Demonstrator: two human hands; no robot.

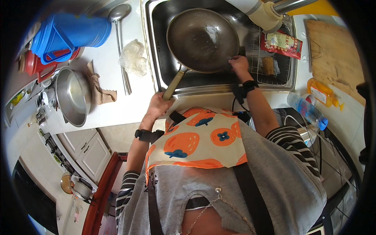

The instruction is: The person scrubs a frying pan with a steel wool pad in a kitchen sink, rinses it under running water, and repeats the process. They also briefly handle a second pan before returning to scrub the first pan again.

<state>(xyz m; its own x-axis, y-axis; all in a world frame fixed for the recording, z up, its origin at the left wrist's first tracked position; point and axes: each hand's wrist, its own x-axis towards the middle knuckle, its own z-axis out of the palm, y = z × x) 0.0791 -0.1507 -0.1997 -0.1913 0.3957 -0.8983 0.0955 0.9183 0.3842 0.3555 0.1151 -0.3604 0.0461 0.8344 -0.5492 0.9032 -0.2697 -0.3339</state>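
Note:
A dark frying pan (202, 41) with a wet, shiny inside is held over the steel sink (158, 67). My left hand (159, 105) is closed round its handle (174, 85), at the sink's front edge. At the pan's right rim is my right hand (239, 65), fingers bent. Something small and shiny shows at its fingertips, and a dark piece lies just behind it; whether the hand grips either cannot be made out. A whitish patch of light or suds shows inside the pan.
Left of the sink are a ladle (119, 44), a crumpled plastic bag (133, 58), a steel basin (73, 97) and a blue container (73, 32). A wire rack (257, 66) with a red packet (282, 44), the faucet (267, 17), a cutting board (335, 55) and bottles (308, 110) are at the right.

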